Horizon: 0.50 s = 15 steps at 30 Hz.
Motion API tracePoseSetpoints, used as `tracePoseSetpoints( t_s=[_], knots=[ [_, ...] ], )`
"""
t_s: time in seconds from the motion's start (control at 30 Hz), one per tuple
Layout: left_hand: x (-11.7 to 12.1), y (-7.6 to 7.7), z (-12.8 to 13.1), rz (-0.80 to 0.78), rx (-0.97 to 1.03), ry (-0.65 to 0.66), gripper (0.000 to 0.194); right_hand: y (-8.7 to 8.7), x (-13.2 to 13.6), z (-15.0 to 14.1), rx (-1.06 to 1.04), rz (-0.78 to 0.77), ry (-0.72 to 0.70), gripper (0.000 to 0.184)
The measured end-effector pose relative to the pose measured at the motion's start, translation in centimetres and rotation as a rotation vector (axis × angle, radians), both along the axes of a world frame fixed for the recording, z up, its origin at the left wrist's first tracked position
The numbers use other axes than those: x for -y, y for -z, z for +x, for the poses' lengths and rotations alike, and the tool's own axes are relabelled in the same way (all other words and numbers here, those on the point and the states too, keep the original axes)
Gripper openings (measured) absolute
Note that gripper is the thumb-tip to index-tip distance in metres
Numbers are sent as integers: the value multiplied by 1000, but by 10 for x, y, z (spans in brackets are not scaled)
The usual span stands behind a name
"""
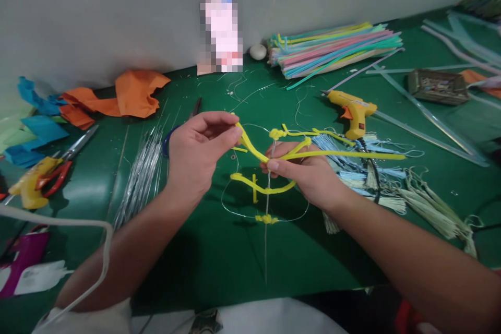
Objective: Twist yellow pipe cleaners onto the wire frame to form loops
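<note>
Above a green table, my left hand pinches the end of a yellow pipe cleaner between thumb and fingers. My right hand grips a thin wire frame where yellow pipe cleaners wrap around it. One long yellow pipe cleaner sticks out to the right from that hand. The frame forms a round wire loop with a straight wire down its middle and yellow knots at top and bottom.
A yellow glue gun lies right of the hands, with pale tassels beside it. Coloured pipe cleaners are bundled at the back. Silver wires, scissors, orange paper and blue paper lie left. A small box sits far right.
</note>
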<state>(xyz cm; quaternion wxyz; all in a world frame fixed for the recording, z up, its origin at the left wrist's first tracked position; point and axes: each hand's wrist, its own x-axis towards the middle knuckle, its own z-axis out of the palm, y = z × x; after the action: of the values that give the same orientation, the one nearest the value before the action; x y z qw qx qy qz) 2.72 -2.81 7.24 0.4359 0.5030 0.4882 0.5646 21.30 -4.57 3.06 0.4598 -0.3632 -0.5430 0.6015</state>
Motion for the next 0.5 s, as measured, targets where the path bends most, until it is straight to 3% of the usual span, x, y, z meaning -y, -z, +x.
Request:
tracePoseSetpoints(
  t_s=[0.17, 0.5],
  knots=[
    [-2, 0, 0, 6, -9, 43, 15, 2, 0, -1, -9, 31, 13, 16],
    [-4, 6, -1, 110, -73, -11, 16, 4, -1, 0, -17, 47, 1, 16]
  ],
)
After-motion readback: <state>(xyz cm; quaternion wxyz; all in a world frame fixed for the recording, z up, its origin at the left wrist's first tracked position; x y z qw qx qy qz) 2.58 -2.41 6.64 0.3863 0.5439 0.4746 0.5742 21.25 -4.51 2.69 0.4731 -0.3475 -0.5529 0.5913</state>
